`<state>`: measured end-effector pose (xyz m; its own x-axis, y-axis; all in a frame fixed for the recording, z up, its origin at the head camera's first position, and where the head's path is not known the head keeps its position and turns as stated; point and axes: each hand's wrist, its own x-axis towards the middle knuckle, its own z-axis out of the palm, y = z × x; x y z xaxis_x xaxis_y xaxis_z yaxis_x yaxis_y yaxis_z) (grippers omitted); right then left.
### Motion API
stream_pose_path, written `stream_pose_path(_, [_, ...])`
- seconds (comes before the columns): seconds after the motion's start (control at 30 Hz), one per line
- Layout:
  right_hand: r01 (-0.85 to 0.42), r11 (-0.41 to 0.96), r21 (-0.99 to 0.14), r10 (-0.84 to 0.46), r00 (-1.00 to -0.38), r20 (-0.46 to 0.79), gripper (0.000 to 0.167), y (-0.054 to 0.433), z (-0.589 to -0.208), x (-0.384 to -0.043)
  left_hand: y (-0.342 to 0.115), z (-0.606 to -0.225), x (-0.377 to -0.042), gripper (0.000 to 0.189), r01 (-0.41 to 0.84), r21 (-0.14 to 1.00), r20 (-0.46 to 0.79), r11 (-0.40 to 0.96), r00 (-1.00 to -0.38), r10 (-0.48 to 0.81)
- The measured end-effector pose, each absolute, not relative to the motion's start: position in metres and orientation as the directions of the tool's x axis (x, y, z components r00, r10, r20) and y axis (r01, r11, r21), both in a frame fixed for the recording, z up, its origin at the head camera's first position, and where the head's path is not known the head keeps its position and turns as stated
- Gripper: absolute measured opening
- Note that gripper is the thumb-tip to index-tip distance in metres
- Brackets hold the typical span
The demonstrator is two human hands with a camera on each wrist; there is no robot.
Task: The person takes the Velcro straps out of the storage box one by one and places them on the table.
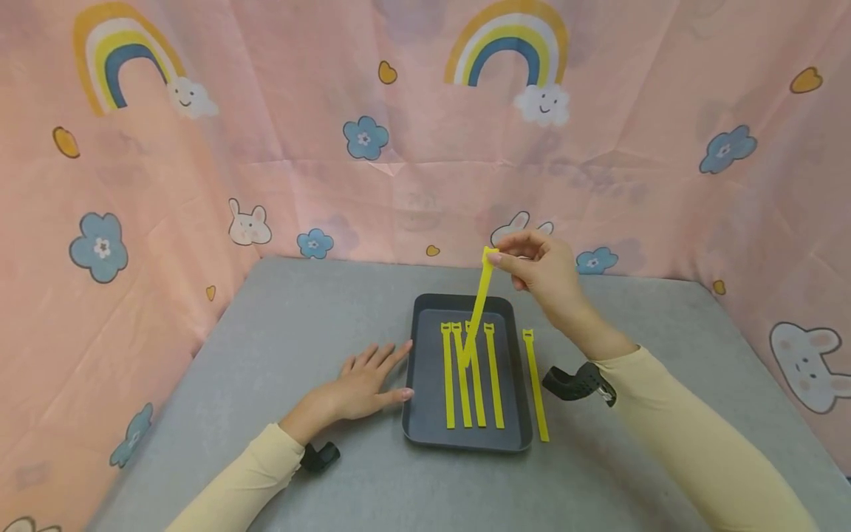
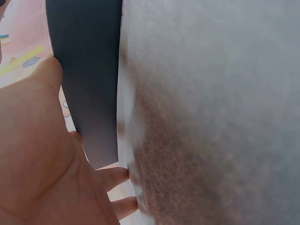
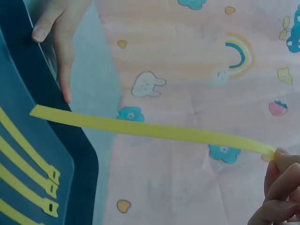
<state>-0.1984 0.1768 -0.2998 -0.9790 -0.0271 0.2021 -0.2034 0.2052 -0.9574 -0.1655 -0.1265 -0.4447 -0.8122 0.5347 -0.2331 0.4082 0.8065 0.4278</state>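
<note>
Between thumb and fingertips, my right hand [image 1: 541, 273] pinches the slotted head of a yellow cable tie [image 1: 482, 288], a flat hook-and-loop style strap. It hangs down over the dark grey tray [image 1: 415, 436], and in the right wrist view the strap [image 3: 150, 130] stretches across to above the tray. Inside the tray several like straps [image 1: 448, 384] lie side by side, heads toward the far end. My left hand [image 1: 362, 384] lies at the tray's left side with fingers spread, thumb and index fingertip touching its wall [image 2: 89, 79].
One more yellow strap [image 1: 537, 391] lies on the grey table [image 1: 319, 318] just right of the tray. Black wrist mounts [image 1: 578, 383] sit at both sleeves. A pink printed curtain [image 1: 299, 111] hangs behind the table and along both sides.
</note>
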Motion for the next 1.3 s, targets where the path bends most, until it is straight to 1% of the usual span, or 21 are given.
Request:
stream_pose_path(0.37, [-0.168, 0.191, -0.967, 0.046, -0.983, 0.179, 0.019, 0.223, -0.295, -0.181, -0.126, -0.442, -0.166, 0.082, 0.409, 0.437, -0.232, 0.801, -0.809, 0.540])
stream_pose_path(0.53, [-0.125, 0.185, -0.975, 0.025, -0.991, 0.131, 0.020, 0.243, -0.298, -0.174, -0.126, -0.441, -0.165, 0.082, 0.404, 0.431, -0.241, 0.807, -0.810, 0.534])
stream_pose_path(0.6, [-0.102, 0.215, -0.971, 0.027, -0.994, 0.110, 0.021, 0.251, -0.300, -0.170, -0.126, -0.441, -0.165, 0.082, 0.402, 0.430, -0.244, 0.808, -0.810, 0.533])
stream_pose_path(0.7, [-0.056, 0.311, -0.949, 0.045, -0.996, 0.073, 0.022, 0.261, -0.302, -0.164, -0.125, -0.441, -0.164, 0.082, 0.404, 0.432, -0.239, 0.806, -0.811, 0.534])
stream_pose_path(0.83, [-0.015, 0.383, -0.924, 0.017, -1.000, 0.024, 0.026, 0.275, -0.306, -0.157, -0.124, -0.439, -0.164, 0.080, 0.403, 0.435, -0.239, 0.805, -0.811, 0.535])
stream_pose_path(1.13, [0.008, 0.413, -0.911, -0.044, -0.999, -0.028, 0.024, 0.298, -0.317, -0.148, -0.124, -0.439, -0.163, 0.080, 0.402, 0.435, -0.236, 0.806, -0.812, 0.533])
stream_pose_path(1.3, [0.013, 0.446, -0.895, -0.103, -0.992, -0.066, 0.022, 0.306, -0.325, -0.147, -0.123, -0.438, -0.164, 0.080, 0.406, 0.432, -0.233, 0.805, -0.812, 0.535])
